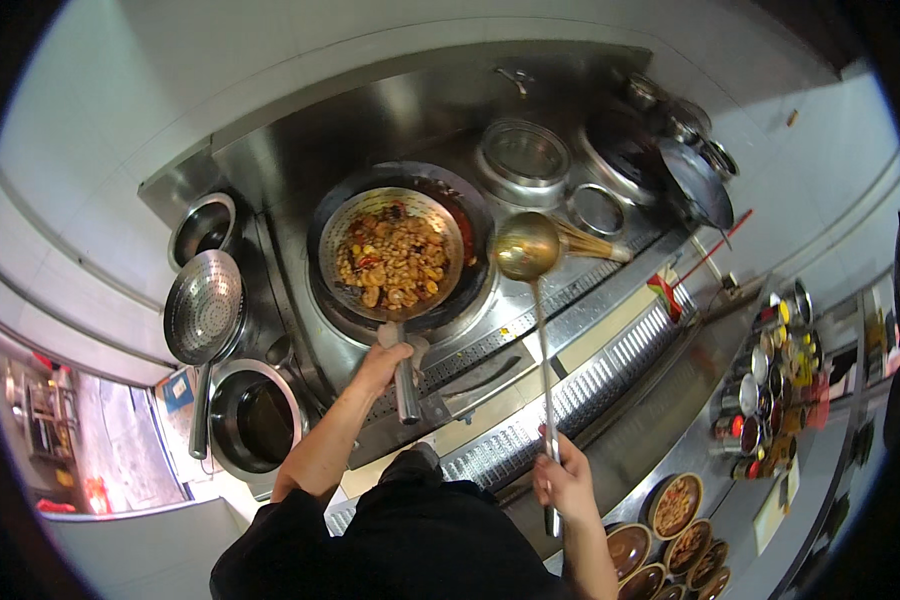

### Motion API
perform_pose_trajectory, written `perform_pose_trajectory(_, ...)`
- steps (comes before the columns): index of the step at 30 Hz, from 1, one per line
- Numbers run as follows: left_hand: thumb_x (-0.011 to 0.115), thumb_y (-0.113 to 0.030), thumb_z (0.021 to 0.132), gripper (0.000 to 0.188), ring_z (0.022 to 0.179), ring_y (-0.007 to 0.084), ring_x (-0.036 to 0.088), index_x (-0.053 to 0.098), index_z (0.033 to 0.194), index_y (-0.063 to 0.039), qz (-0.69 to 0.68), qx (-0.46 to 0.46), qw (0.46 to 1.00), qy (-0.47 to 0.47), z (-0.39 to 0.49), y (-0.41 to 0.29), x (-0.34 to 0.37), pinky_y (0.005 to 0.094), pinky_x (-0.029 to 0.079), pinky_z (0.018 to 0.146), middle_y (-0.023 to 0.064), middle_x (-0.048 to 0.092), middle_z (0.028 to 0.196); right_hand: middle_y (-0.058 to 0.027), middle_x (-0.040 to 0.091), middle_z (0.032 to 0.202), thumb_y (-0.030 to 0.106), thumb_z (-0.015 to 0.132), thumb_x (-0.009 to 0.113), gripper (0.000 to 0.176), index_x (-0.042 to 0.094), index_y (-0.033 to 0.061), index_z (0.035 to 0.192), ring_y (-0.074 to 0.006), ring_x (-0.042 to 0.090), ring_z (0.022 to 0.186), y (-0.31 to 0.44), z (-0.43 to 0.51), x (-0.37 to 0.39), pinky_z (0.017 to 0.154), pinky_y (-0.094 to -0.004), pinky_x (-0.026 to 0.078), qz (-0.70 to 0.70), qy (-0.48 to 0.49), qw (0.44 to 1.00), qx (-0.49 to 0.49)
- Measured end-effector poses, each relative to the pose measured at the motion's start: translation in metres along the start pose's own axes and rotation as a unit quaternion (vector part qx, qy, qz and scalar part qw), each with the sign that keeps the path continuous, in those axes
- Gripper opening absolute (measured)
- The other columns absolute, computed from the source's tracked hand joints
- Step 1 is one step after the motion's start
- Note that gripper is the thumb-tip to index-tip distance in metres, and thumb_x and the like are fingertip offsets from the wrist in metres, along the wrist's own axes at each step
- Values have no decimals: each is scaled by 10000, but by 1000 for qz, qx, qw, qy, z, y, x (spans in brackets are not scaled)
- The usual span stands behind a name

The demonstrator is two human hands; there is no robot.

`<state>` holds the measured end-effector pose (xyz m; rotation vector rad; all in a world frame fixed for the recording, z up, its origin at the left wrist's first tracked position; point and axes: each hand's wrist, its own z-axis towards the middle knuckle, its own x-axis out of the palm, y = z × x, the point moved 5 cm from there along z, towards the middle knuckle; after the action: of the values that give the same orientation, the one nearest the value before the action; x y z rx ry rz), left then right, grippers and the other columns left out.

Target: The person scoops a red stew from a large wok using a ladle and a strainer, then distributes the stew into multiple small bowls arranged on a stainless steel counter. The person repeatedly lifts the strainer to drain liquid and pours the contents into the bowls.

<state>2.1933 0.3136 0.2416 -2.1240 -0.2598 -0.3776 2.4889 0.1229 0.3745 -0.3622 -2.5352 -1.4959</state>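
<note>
My left hand (384,365) grips a perforated metal strainer (330,259) at the neck of its handle, with a pale cloth (420,346) by the fingers. Cooked, sauced food pieces (401,259) with red bits fill the strainer. It rests over a dark wok (352,178) on the stove, and reddish sauce shows along the wok's right inner side. In my right hand (566,476) is the long handle of a metal ladle (526,246). The ladle's bowl hangs to the right of the wok, near a bamboo wok brush (592,244); its contents cannot be made out.
At left, another perforated strainer (206,304) lies near a metal pot of dark liquid (217,420). A lidded round pot (525,161) and a second wok (622,154) stand at right. Brown bowls (628,551), several with food, and seasoning containers (742,394) line the side counter.
</note>
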Motion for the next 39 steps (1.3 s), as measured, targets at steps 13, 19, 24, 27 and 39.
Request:
perform_pose_trajectory(13, 684, -150, 814, 265, 644, 233, 645, 607, 973, 47, 46, 29, 998, 12, 12, -55, 14, 419, 551, 562, 102, 609, 767, -251, 640, 763, 79, 909, 496, 452, 343, -64, 1309, -375, 642, 563, 20, 142, 114, 531, -460, 524, -551, 107, 827, -1)
perform_pose_trajectory(19, 682, -230, 753, 260, 625, 172, 563, 665, 804, 25, 206, 7, 978, -40, 26, -70, 8, 338, 434, 563, 68, 613, 737, -28, 424, 586, -6, 909, 490, 517, 370, 42, 1409, -137, 418, 409, 32, 121, 145, 393, -282, 348, -5, 217, 946, 240)
perform_pose_trajectory(24, 694, -249, 751, 275, 674, 172, 601, 668, 789, 22, 194, -21, 980, -40, 12, -74, -4, 336, 465, 580, 75, 631, 745, -19, 428, 590, 31, 927, 474, 489, 379, 37, 1406, -123, 415, 407, 47, 141, 142, 382, -268, 330, 43, 236, 937, 254)
perform_pose_trajectory(27, 692, -244, 768, 274, 658, 154, 593, 663, 788, 27, 132, -37, 990, -24, 10, -59, -10, 324, 471, 601, 69, 631, 725, -21, 437, 599, 3, 911, 477, 490, 383, 40, 1390, -130, 429, 417, 44, 138, 146, 386, -267, 342, 110, 222, 932, 265)
perform_pose_trajectory(39, 713, -256, 809, 265, 724, 134, 574, 683, 917, -16, -70, -35, 996, 46, 8, 13, -8, 304, 461, 646, 34, 625, 811, -34, 470, 631, 47, 935, 476, 467, 375, -10, 1387, -139, 452, 436, 68, 117, 157, 407, -280, 381, 47, 191, 960, 200)
